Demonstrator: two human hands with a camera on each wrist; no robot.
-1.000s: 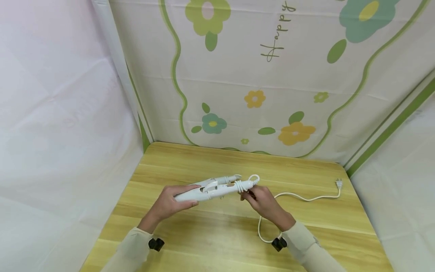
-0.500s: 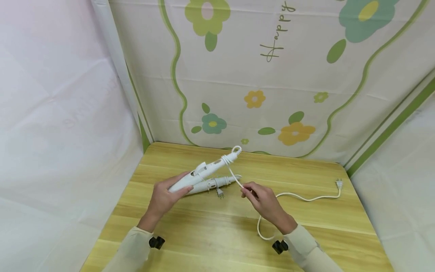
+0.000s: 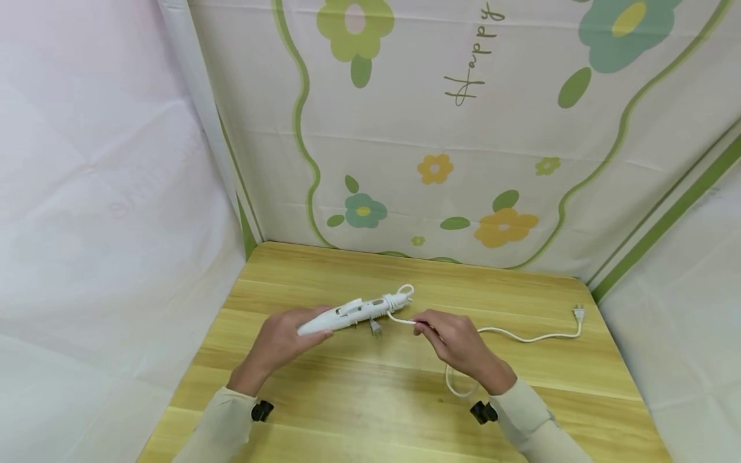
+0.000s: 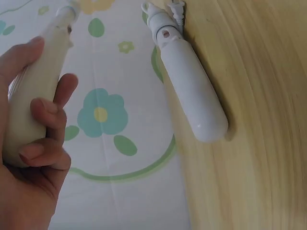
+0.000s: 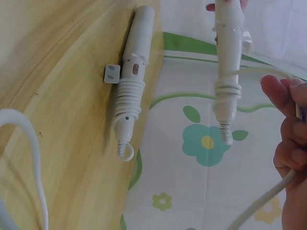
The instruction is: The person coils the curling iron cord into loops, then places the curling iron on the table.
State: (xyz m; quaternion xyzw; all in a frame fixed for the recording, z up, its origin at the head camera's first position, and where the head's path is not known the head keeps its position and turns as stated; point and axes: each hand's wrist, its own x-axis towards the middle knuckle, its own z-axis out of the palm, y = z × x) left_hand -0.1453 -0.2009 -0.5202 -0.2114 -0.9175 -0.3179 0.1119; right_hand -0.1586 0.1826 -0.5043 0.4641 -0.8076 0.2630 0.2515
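My left hand grips a white curling iron round its thick barrel end, above the table. Its handle points right, with a few turns of power cord wound near the cord end. My right hand pinches the cord just off the handle; the loose length runs on behind that hand. A second white curling iron lies on the table, its cord wound in tight coils, its small plug sticking out at the side. In the head view the held iron mostly hides it.
The loose cord loops near my right wrist and runs across the wooden table to a two-pin plug at the right. A flower-printed cloth hangs behind the table's back edge, with white cloth walls at both sides.
The held curling iron tilted up toward the back, then came down again over the second one. My right hand moved from beside the handle to its right, drawing the cord round it.
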